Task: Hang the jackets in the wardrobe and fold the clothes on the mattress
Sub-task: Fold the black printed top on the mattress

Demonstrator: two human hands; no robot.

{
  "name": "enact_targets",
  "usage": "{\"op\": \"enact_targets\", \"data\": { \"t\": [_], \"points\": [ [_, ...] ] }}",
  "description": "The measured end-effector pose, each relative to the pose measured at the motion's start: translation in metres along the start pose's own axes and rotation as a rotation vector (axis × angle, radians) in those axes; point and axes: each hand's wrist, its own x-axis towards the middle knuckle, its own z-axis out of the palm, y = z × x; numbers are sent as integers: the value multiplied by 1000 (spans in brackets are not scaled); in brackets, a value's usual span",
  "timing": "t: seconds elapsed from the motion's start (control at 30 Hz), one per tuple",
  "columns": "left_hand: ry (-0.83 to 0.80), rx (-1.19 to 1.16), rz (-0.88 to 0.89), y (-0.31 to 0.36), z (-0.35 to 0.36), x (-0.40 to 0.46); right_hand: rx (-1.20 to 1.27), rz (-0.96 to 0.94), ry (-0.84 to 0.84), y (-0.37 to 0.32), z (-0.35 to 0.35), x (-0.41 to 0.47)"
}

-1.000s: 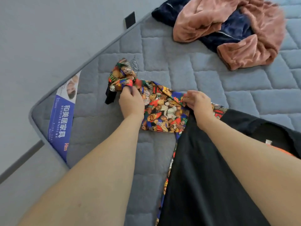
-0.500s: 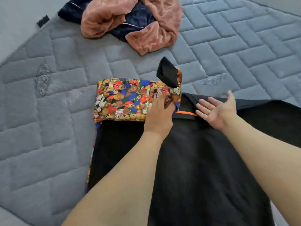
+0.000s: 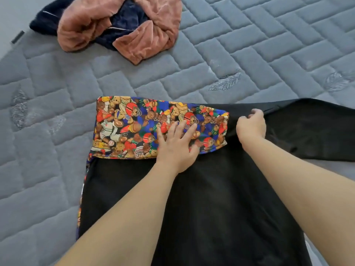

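Observation:
A black garment (image 3: 211, 204) lies spread on the grey quilted mattress (image 3: 249, 45). Its sleeve, printed with colourful teddy bears (image 3: 124, 127), is folded across the top of the black body. My left hand (image 3: 176, 144) presses flat on that printed sleeve with fingers spread. My right hand (image 3: 250, 125) pinches the black fabric just right of the sleeve's end, fingers curled. The garment's other black sleeve (image 3: 311, 129) stretches out to the right.
A crumpled pile of a pink fleece garment (image 3: 153, 33) and a navy garment (image 3: 123, 22) lies at the far left of the mattress. The mattress edge and a grey floor (image 3: 11, 20) show at the upper left.
The black cuff that stood up at the sleeve's end now lies flat. My left hand opened out on the printed sleeve. My right hand went from an open palm to gripping the black fabric.

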Motion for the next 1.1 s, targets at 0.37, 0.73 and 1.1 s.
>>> {"op": "enact_targets", "data": {
  "t": [0.37, 0.73, 1.1],
  "points": [
    [125, 222, -377, -162, -33, 27, -808, -742, -262, -10, 123, -56],
    [270, 231, -290, -174, -37, 34, -832, -739, -106, 8, 140, -49],
    [214, 36, -66, -219, -60, 73, -791, -758, -100, 12, 141, -46]
  ]
}}
